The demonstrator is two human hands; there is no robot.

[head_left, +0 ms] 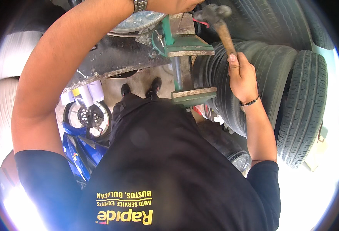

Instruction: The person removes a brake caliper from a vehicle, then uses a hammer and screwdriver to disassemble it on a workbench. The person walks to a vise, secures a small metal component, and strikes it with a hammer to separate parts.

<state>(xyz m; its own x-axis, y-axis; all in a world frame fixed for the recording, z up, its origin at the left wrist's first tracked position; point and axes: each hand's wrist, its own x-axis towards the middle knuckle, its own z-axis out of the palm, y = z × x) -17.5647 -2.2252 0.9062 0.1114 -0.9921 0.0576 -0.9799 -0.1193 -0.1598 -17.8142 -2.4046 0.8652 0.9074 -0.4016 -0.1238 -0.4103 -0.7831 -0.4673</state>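
My right hand [242, 75] is wrapped around the wooden handle of a hammer [225, 38]. Its metal head is raised up and to the left of the hand and is slightly blurred. At the top edge my left hand [173, 5] reaches over the green bench vise [188, 44], its fingers curled together and partly cut off by the frame. What those fingers hold is hidden. Just below and right of them, beside the hammer head, shows a thin red piece [201, 23] of unclear kind. The vise's worn jaws stand well apart, with a metal bar between them.
Stacked tires [304, 107] stand close on the right, with more behind them. A round metal container [136, 23] sits on the dark bench [115, 57] left of the vise. A blue motorcycle [81, 150] is at the lower left. My feet [153, 87] are below the bench.
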